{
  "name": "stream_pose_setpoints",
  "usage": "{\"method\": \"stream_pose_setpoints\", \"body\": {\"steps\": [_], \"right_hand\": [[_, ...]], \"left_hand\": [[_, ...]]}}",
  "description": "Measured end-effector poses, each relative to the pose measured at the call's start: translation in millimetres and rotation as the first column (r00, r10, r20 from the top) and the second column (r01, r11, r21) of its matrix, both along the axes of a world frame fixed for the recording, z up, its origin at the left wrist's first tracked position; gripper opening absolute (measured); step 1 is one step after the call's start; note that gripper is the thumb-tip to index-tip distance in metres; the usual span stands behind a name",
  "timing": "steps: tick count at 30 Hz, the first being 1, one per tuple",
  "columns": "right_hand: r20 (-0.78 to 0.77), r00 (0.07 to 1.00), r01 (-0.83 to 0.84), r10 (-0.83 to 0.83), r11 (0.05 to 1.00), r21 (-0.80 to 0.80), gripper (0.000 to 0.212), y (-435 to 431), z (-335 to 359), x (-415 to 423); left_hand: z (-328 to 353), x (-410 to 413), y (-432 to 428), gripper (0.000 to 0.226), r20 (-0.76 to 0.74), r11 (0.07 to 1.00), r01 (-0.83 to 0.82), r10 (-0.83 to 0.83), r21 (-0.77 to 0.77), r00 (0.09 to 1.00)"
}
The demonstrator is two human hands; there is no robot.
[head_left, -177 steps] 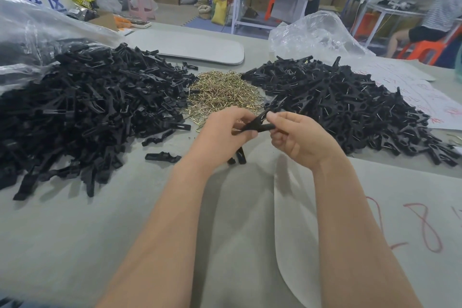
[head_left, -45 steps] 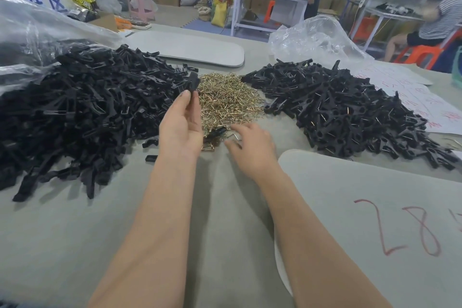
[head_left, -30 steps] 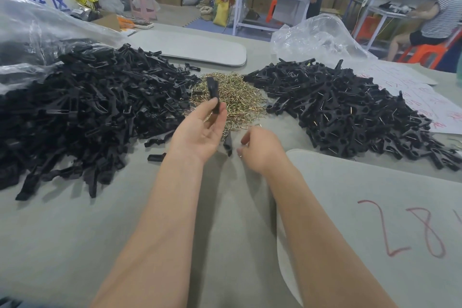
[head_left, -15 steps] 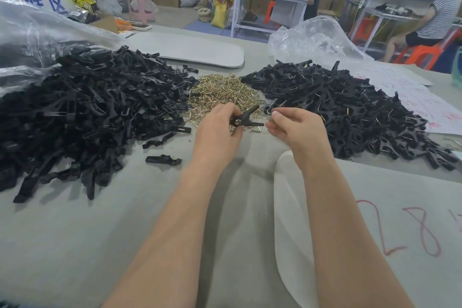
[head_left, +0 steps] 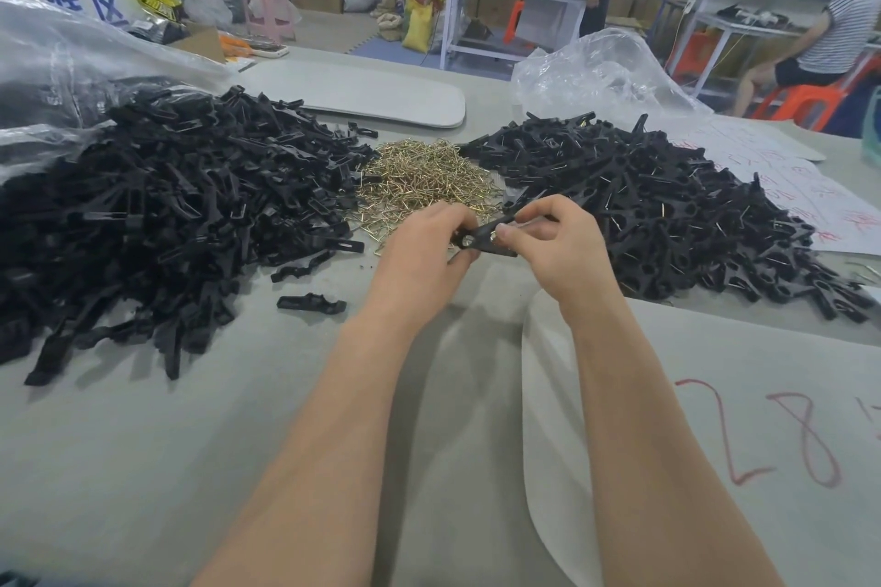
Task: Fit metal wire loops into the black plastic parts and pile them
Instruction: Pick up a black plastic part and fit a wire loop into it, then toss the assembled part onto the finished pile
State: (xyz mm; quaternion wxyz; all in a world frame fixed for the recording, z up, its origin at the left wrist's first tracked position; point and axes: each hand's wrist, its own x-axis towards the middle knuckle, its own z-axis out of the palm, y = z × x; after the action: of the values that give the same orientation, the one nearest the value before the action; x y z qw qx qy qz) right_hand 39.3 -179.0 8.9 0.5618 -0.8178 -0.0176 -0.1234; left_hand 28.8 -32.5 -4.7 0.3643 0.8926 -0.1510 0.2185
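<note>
Both my hands meet over the table's middle around one black plastic part [head_left: 486,237]. My left hand [head_left: 424,248] grips its left end with curled fingers. My right hand [head_left: 558,243] pinches its right end, thumb on top. Whether a wire loop sits in it, I cannot tell. Just behind my hands lies a heap of brass-coloured wire loops [head_left: 424,179]. A big pile of black plastic parts [head_left: 157,215] lies to the left. A second pile of black parts with wire showing [head_left: 667,210] lies to the right.
Two loose black parts [head_left: 312,303] lie on the grey table left of my left hand. A grey board [head_left: 715,419] with red numbers is under my right forearm. Clear plastic bags [head_left: 596,72] sit behind the piles. A person in a striped shirt [head_left: 810,48] sits at the far right.
My left hand took a black part from the left pile while my right hand reached into the wire loops. Both hands then came together and now hold the part between them.
</note>
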Motion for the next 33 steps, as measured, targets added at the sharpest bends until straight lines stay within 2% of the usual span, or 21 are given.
{"method": "stream_pose_setpoints", "body": {"steps": [2,4,6,8,10,15,18,25,33], "right_hand": [[-0.066,0.997,-0.039,0.042,0.998,0.040,0.019,-3.4,0.7,1.1],[-0.208,0.961,-0.126,0.180,0.960,0.252,0.016,-11.0,2.4,0.2],[-0.297,0.858,-0.202,0.419,0.807,0.554,0.026,-17.3,1.5,-2.9],[-0.326,0.740,-0.257,0.588,0.695,0.672,0.050,-19.1,0.1,-5.7],[-0.313,0.662,-0.329,0.681,0.639,0.695,0.061,-15.9,-1.7,-7.2],[-0.199,0.690,-0.341,0.695,0.556,0.758,0.050,-7.2,-5.9,-6.2],[-0.162,0.678,-0.361,0.717,0.516,0.777,0.050,-5.2,-8.8,-5.3],[-0.127,0.751,-0.347,0.648,0.552,0.758,0.039,-6.2,-11.0,-4.0],[-0.190,0.762,-0.335,0.620,0.627,0.704,0.034,-2.3,-10.9,-1.2]], "left_hand": [[2.2,-2.0,3.3,0.018,-0.029,0.999,0.030,-0.030,-0.026,0.999],[5.9,-4.8,6.3,0.017,-0.086,0.990,0.070,-0.081,-0.120,0.993],[10.7,-7.9,6.9,0.019,-0.149,0.964,0.109,-0.148,-0.244,0.978],[15.1,-11.5,4.8,0.025,-0.173,0.926,0.162,-0.231,-0.340,0.957],[18.1,-14.4,2.8,0.030,-0.145,0.906,0.211,-0.280,-0.366,0.949],[22.2,-13.5,5.1,0.022,-0.026,0.969,0.186,-0.193,-0.164,0.981],[22.3,-13.2,4.0,0.021,0.009,0.958,0.234,-0.235,-0.166,0.972],[18.9,-13.0,2.7,0.032,-0.141,0.915,0.290,-0.338,-0.280,0.931],[16.6,-10.8,1.8,0.026,-0.148,0.919,0.259,-0.312,-0.299,0.938]]}}
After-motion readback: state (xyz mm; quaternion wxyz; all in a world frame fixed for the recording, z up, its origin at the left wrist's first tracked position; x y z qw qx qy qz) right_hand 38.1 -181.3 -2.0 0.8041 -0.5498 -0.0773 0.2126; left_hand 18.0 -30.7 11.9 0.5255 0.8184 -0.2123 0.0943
